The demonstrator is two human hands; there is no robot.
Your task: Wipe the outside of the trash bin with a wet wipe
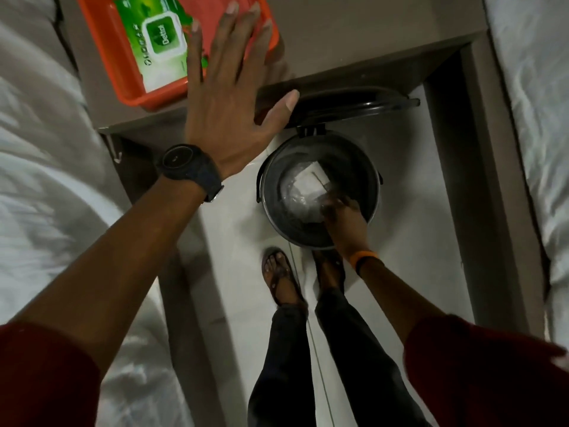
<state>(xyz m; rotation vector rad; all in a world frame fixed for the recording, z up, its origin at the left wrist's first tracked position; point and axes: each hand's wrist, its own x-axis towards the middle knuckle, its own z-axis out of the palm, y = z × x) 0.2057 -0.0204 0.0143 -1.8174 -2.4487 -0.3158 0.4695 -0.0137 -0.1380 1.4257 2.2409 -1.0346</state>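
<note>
at the far left a white bed [37, 155] is lying beside the brown surface [354, 35], and on that surface an orange tray [101, 57] is holding the green wet wipe pack [157, 41], which looks soft, light and a little slippery in its film, best pinched at the flap on top. the left hand [228, 97] is hovering just over the tray's right end with fingers spread wide and gripping nothing. further right, the trash bin [317, 192] is standing on the pale floor just in front of the person's feet, its lid [338, 106] tipped up against the surface edge. the bin looks light, rigid and smooth, so it is likely to slide or tip when rubbed; steadying it by the rim seems wise. the right hand [341, 217] is reaching down at the bin's near rim, and whether it is gripping the rim or the crumpled contents i cannot tell.
</note>
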